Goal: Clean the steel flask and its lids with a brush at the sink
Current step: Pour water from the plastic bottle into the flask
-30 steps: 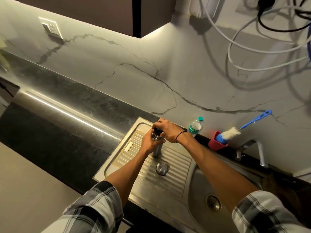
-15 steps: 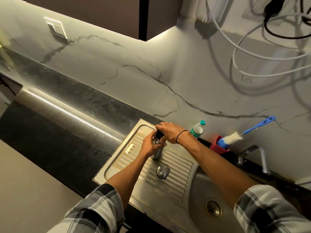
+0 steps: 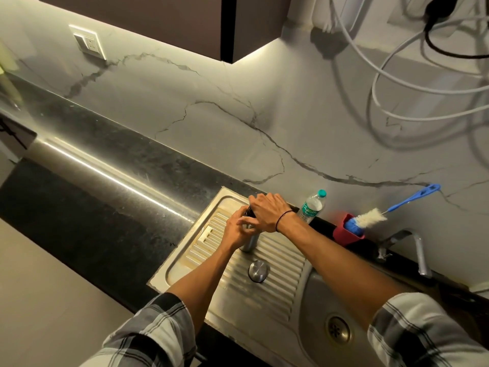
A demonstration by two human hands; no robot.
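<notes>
The steel flask (image 3: 249,242) stands upright on the ribbed steel drainboard (image 3: 280,284). My left hand (image 3: 238,229) is wrapped around its body. My right hand (image 3: 268,211) covers the flask's top and grips the dark inner lid (image 3: 248,211), which is mostly hidden. A round steel outer lid (image 3: 258,270) lies flat on the drainboard just in front of the flask. The bottle brush (image 3: 370,215), white bristles with a blue handle, leans in a red holder (image 3: 345,231) against the wall at the right.
A plastic water bottle (image 3: 312,206) stands behind my right wrist. The sink basin with its drain (image 3: 338,330) lies at the lower right, the tap (image 3: 418,250) behind it. Black countertop (image 3: 92,186) stretches left. White cables (image 3: 397,83) hang on the wall above.
Both hands stay on the flask; my right hand has turned a little on the top lid. The camera has shifted slightly, so everything sits a bit lower and to the right.
</notes>
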